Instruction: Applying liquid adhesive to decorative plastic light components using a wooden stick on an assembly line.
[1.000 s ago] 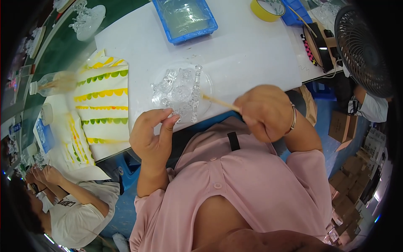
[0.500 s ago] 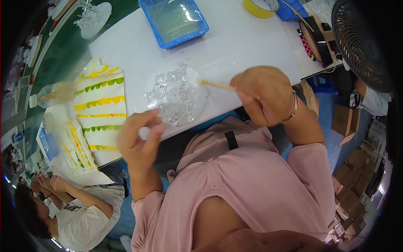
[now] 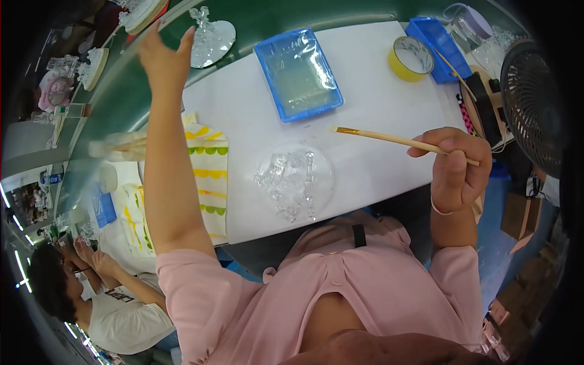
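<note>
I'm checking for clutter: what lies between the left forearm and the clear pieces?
In the head view, a sheet with yellow and green bands, partly hidden by the left forearm, then a bare strip of white tabletop beside the clear pieces.

The camera, the left one of a pair, sits on the person's head and looks steeply down, a little forward. The pink shirt [image 3: 389, 280] is very near, at the lower edge; the white tabletop [image 3: 365, 173] lies farther, in the middle. The fisheye view is so wide that it takes in both left hand [image 3: 165, 58] and right hand [image 3: 462, 163], inside a dark, rounded border.
</note>
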Available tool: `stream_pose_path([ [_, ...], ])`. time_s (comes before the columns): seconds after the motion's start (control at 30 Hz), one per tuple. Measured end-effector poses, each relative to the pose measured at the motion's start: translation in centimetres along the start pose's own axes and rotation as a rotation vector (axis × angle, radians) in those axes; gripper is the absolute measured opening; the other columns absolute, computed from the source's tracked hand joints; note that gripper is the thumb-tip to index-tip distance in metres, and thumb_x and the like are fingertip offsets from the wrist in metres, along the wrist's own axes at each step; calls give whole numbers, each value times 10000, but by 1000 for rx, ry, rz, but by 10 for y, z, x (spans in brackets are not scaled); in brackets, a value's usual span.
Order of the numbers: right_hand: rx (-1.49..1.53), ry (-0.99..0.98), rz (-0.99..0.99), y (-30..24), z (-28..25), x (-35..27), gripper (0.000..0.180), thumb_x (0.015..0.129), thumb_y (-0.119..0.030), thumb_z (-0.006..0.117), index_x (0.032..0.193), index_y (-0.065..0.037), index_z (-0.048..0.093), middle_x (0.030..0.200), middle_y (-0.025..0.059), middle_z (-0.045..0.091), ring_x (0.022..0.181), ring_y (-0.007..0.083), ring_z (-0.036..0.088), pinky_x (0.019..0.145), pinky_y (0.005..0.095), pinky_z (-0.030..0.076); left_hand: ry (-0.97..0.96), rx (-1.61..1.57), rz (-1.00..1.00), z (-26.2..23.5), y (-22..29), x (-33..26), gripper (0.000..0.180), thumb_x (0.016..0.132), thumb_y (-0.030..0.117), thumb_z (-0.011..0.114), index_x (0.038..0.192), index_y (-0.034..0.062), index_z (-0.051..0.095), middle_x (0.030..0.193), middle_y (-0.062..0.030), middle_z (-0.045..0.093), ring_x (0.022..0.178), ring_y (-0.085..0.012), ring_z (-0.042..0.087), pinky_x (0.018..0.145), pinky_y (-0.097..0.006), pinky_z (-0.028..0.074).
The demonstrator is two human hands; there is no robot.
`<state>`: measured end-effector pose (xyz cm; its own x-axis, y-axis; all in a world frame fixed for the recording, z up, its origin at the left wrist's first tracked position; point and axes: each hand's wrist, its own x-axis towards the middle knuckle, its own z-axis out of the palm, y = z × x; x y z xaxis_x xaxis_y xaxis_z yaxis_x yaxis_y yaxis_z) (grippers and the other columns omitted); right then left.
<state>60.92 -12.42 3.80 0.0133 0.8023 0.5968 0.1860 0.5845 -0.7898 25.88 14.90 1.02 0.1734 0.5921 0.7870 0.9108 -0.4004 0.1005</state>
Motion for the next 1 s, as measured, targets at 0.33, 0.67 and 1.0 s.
stream_pose_path([
  [0.33, -255, -72, -69, 21, 5, 41, 139, 980, -100, 419, 998, 29, 467, 873, 200, 635, 680, 178, 625, 650, 278, 517, -544, 25, -141, 23, 21, 34, 314, 796, 287, 683, 1044, 94, 663, 957, -95, 695, 901, -264, 663, 777, -356, 503],
  [0.67, -440, -177, -148, 41, 34, 59, 71, 924, -32, 502, 922, 24, 544, 788, 102, 642, 610, 137, 640, 555, 218, 487, -413, -173, -257, -123, 65, -29, 194, 827, 114, 659, 1019, 94, 654, 932, -77, 674, 809, -206, 669, 720, -306, 497],
  [1.0, -492, -168, -297, 33, 39, 54, 45, 904, -18, 539, 914, 22, 557, 701, 81, 633, 591, 124, 629, 533, 217, 477, -463, -106, -233, -146, 81, -107, 267, 784, 60, 690, 1037, 33, 607, 934, -116, 639, 875, -252, 624, 794, -344, 479],
])
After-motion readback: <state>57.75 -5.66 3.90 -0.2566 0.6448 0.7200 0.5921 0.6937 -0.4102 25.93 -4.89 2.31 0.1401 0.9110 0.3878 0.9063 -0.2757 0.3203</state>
